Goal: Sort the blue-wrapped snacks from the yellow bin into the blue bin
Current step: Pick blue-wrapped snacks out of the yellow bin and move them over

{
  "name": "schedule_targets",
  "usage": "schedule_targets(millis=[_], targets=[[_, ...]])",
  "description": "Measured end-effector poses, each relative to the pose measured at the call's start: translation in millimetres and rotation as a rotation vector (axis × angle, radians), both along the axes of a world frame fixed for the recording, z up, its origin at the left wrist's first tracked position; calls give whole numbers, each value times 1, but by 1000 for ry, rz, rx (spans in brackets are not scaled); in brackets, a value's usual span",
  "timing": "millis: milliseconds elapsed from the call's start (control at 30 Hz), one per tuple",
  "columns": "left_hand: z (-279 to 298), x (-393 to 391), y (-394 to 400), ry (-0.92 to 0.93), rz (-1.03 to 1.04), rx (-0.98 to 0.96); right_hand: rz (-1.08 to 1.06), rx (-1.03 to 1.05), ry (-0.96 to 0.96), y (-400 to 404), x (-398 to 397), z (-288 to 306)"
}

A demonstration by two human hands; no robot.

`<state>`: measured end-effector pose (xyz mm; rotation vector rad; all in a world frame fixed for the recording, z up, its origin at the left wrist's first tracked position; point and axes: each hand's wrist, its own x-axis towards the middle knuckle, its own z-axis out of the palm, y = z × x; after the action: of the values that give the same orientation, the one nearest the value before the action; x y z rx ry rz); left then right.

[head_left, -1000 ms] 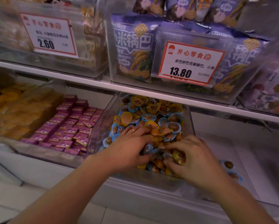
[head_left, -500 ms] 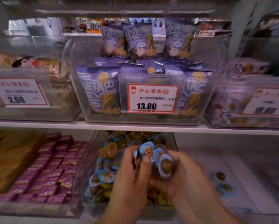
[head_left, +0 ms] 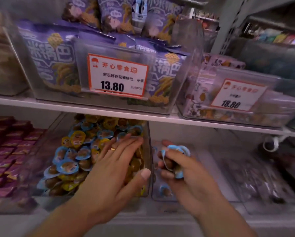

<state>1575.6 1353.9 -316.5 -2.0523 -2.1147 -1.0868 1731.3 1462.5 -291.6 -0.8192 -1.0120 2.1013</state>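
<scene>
right hand [head_left: 181, 165] clenched round blue-wrapped snacks [head_left: 176, 151] | left hand [head_left: 117, 165] flat, nothing held | risk: one could be squeezed out, lost beside the bin below

Snack shop: price tags [head_left: 117, 75] on clear bins [head_left: 181, 93], stocked shelves [head_left: 92, 108].
</scene>
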Motion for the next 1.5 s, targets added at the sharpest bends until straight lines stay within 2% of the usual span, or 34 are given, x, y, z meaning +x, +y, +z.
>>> schedule_targets(millis=[67, 167, 233, 400, 533, 633, 733, 833, 933, 1067, 1300, 1400, 1500], targets=[[-3, -14, 4, -18, 88, -24, -77, 64, -91, 26, 8, -7], [-11, -34, 10, 81, 223, -77, -173, 361, -529, 59, 15, -28], [-17, -43, 11, 155, 267, -147, -134, 515, -715, 67, 13, -35], [-23, -52, 5, 235, 280, -247, -155, 810, -669, 59, -5, -34], [-15, -58, -2, 196, 301, -196, -97, 1271, -666, 28, -33, -17], [-15, -60, -11, 230, 206, -249, 148, 1621, -853, 16, -59, -16], [-17, -64, -16, 125, 188, -144, 299, 1822, -1135, 18, -82, -21], [-14, -73, -3, 16, 297, -17, 353, 1820, -1241, 28, -98, -25], [-15, -81, 19, 91, 356, -135, 367, 1810, -1280, 36, -104, -28], [-28, -84, 33, 215, 291, -252, 460, 1802, -1331, 39, -108, -30], [-17, -101, 26, 160, 303, -244, 597, 1700, -1229, 40, -105, -19], [-16, -104, 19, 10, 294, -191, 632, 1658, -1165, 36, -104, -15], [-8, -107, 11, -297, 366, -6, 645, 1663, -1206, 34, -104, -16]])
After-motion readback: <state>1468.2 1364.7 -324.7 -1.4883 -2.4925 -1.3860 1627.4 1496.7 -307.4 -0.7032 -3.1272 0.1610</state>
